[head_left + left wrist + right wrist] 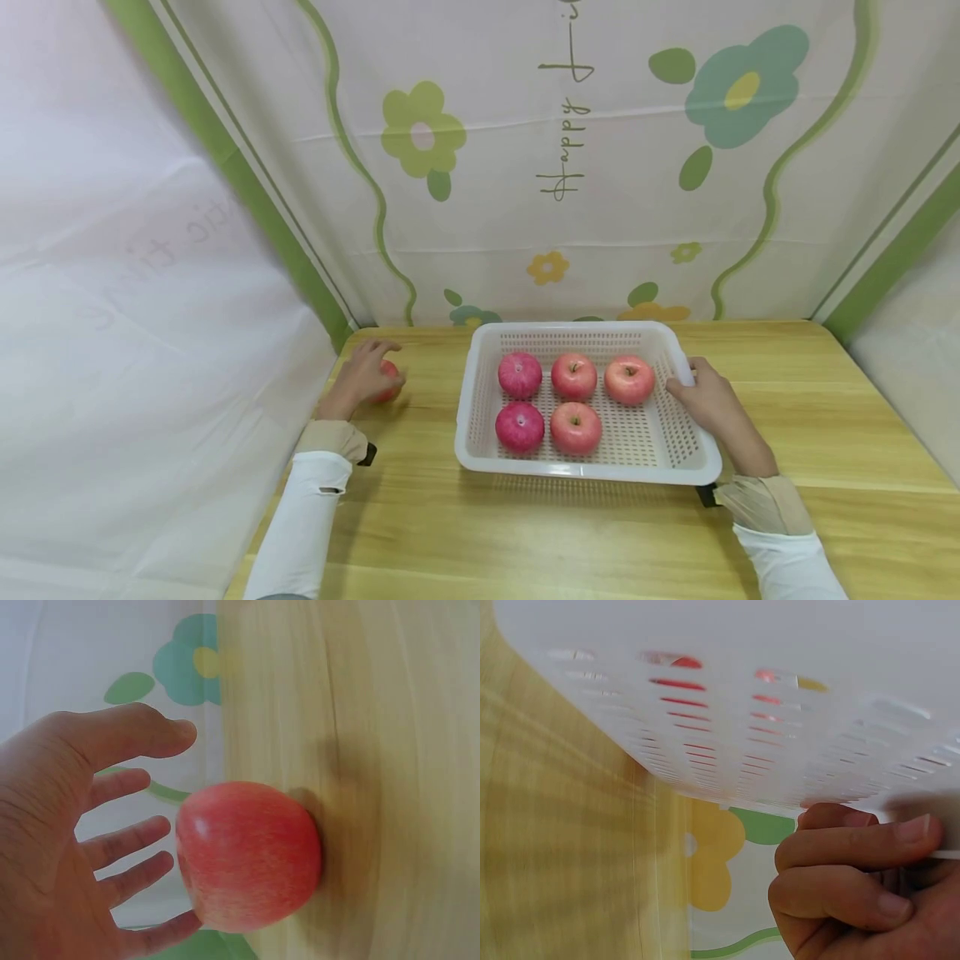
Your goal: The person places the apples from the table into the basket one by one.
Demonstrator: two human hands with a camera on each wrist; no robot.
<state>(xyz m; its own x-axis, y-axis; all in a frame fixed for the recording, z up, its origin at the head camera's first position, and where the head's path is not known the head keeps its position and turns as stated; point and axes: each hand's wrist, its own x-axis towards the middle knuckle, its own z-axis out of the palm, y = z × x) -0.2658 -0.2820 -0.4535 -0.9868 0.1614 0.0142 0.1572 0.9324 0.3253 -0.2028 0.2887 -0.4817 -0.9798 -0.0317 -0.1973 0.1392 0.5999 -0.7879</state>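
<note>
My left hand (362, 380) hovers over a red apple (388, 382) at the left of the table. In the left wrist view the fingers are spread behind that apple (251, 859) and the thumb stands apart from it; whether a fingertip touches it, I cannot tell. My right hand (712, 406) grips the right rim of a white perforated basket (577, 471), thumb on the inside, fingers curled underneath the rim in the right wrist view. Inside the basket lie three pale red apples (575, 428) and two magenta round fruits (520, 427) with a pale spot on top.
The wooden table (420, 533) ends at a white cloth wall (487, 225) with printed flowers. Another cloth wall (150, 333) rises close to the left arm, and a third (918, 358) stands at the right.
</note>
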